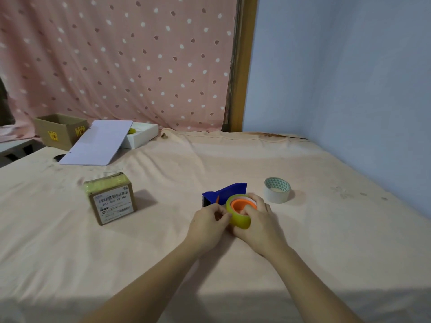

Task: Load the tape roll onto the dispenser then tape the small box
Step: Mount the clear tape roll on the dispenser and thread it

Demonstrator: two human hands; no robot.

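Note:
A blue tape dispenser [229,191] lies on the peach sheet near the middle. A yellow-green tape roll [240,220] sits around its orange hub [242,204]. My right hand [258,220] wraps the roll from the right, fingers over its top. From the left, my left hand [210,221] pinches at the roll's edge beside the dispenser's blade end. The small brown box [112,201] with a white barcode label stands to the left, apart from both hands.
A second, whitish tape roll [277,190] stands right of the dispenser. At the back left are an open cardboard box [59,132], a white lid [98,143] leaning on a white box [142,136]. A blue wall bounds the right side.

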